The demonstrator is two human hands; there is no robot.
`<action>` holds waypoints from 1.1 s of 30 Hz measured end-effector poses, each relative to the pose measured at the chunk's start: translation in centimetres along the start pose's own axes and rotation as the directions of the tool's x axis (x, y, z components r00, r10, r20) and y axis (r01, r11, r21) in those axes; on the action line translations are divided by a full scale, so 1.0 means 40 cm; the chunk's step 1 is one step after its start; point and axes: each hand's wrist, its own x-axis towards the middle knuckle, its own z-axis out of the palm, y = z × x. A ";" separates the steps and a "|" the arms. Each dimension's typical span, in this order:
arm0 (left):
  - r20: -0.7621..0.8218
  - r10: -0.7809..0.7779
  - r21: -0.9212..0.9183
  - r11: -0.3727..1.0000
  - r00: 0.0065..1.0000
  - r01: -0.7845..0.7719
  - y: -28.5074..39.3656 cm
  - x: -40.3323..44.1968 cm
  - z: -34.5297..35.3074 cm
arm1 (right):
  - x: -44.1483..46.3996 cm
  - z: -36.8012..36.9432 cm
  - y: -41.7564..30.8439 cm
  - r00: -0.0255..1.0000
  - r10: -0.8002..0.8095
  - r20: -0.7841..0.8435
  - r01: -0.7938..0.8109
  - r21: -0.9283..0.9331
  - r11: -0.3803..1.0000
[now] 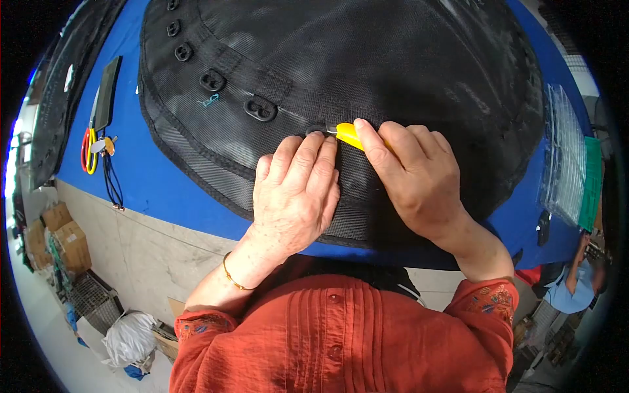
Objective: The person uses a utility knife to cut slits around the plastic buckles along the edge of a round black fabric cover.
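Note:
A large black mesh fabric piece (393, 72) lies on the blue table (141, 177), with several black plastic rings (261, 108) along its left part. My right hand (419, 173) is closed round a yellow-handled cutter (348, 135), whose short blade points left at a black ring partly hidden by my fingertips. My left hand (298, 190) presses on the fabric, its fingers together and their tips at that same ring. A bit of teal thread (209, 100) lies on the fabric to the left.
Scissors with red and yellow handles (90, 150) and a dark flat bar (108, 92) lie at left. Clear plastic strips (565, 154) and a green piece (590, 183) are at right. Cardboard boxes (71, 245) stand on the floor. Another person (570, 288) is at far right.

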 end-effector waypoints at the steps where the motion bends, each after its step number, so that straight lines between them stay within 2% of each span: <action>1: 0.001 -0.002 -0.005 1.000 1.000 0.002 0.000 0.000 0.000 | 0.000 -0.004 -0.002 0.999 0.007 0.033 -0.007 -0.002 1.000; 8: 0.019 -0.001 0.004 1.000 1.000 0.001 0.002 0.002 -0.004 | -0.009 0.021 0.007 1.000 -0.002 -0.005 0.002 0.007 1.000; 11: 0.025 0.008 0.026 1.000 1.000 -0.009 0.001 0.002 -0.006 | -0.008 0.033 0.014 0.996 -0.039 -0.083 0.039 -0.001 0.999; 17: 0.014 0.000 0.010 1.000 1.000 0.000 -0.001 0.000 -0.004 | -0.007 0.002 0.000 1.000 -0.024 -0.013 0.024 -0.004 1.000; 19: 0.015 -0.002 0.005 1.000 1.000 0.002 0.000 0.000 -0.002 | -0.006 -0.019 -0.009 0.995 0.038 0.089 -0.039 0.005 0.999; 23: 0.025 0.001 0.007 1.000 1.000 -0.001 0.005 0.003 -0.005 | -0.013 0.005 0.000 0.998 0.036 0.055 -0.037 0.014 0.999; 25: 0.028 -0.028 -0.019 0.999 0.999 0.028 0.009 0.008 -0.014 | -0.015 0.029 0.012 0.998 0.028 -0.053 -0.026 0.043 0.999; 26: 0.029 -0.027 -0.018 0.999 0.999 0.027 0.008 0.008 -0.015 | -0.014 0.027 0.010 0.998 0.030 -0.053 -0.027 0.044 0.999; 31: 0.035 -0.027 -0.023 0.999 0.999 0.028 0.008 0.005 -0.018 | -0.003 0.010 0.008 0.980 0.186 0.070 -0.199 0.290 0.936; 33: 0.034 -0.027 -0.026 0.999 0.999 0.027 0.008 0.003 -0.018 | -0.001 0.006 0.003 0.973 0.211 0.091 -0.229 0.310 0.923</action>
